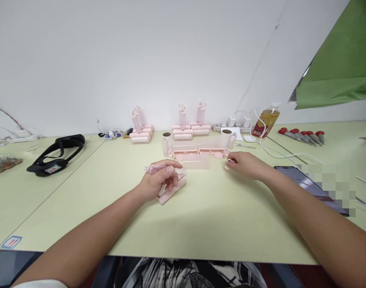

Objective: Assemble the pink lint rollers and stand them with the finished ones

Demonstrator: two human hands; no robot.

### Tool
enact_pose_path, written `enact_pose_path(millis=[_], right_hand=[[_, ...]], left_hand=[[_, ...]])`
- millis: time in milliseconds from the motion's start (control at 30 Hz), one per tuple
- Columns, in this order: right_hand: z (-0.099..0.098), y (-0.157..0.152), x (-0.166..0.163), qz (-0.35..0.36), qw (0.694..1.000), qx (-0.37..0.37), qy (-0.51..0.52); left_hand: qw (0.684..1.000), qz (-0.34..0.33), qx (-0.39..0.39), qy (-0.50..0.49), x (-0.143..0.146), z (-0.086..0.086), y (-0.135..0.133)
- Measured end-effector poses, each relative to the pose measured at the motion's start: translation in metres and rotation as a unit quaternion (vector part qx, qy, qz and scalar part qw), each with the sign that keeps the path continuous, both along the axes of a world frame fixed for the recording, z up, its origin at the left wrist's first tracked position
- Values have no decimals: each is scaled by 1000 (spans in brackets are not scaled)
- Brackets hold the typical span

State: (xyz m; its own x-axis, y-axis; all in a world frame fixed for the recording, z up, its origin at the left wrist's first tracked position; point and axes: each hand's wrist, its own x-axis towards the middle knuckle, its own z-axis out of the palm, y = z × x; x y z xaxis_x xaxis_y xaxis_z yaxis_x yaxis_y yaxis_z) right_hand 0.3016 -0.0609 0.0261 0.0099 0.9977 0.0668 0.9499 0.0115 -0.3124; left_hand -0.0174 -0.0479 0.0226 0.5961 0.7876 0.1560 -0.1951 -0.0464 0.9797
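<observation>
Where the near edge of the bench (219, 228) runs, a black-and-white patterned garment (183, 274) shows below it, and a numbered sticker (11, 242) sits at the left of that edge. Farther in, a pink block (171, 195) lies aslant on the bench, partly covered by the left hand (161, 180). That hand is curled around a clear pinkish tube (154, 169), held crosswise above the block. A dark-edged flat device (312, 190) lies to the right, just beside the right forearm. The two hands are well apart; the right hand (246, 164) has its fingers pinched together on a small pale pink piece (227, 165), most of which they hide. Just left of it stands a translucent pink box (196, 162), with pink parts (213, 151) beyond its front wall. Over at the left lies a black strapped headset (55, 160). Toward the back, red-handled tools (301, 135) lie in a row at the right, near a bottle (266, 121) of yellow drink with a white cap. Farthest back, pink blocks with upright tubes (141, 128) stand in groups before the white wall (159, 52).
</observation>
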Motion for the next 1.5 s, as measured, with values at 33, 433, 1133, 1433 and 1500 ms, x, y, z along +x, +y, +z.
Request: enact_pose_path(millis=[33,433,1133,1433,1500], right_hand=[[2,-3,-5,29,998,20,54],[-9,-57,-100,200,831,23,519],[-7,-59,-94,294,912,231,167],[-8,-59,-96,340,917,205,45],[-8,-60,-97,340,917,206,31]], left_hand=[[1000,7,-10,-5,1,0,0],[997,-51,-49,-27,7,0,-16],[996,-73,-25,-33,6,-3,-19],[993,-96,-21,-59,9,-10,-19],[992,-96,-25,-73,11,-11,-20]])
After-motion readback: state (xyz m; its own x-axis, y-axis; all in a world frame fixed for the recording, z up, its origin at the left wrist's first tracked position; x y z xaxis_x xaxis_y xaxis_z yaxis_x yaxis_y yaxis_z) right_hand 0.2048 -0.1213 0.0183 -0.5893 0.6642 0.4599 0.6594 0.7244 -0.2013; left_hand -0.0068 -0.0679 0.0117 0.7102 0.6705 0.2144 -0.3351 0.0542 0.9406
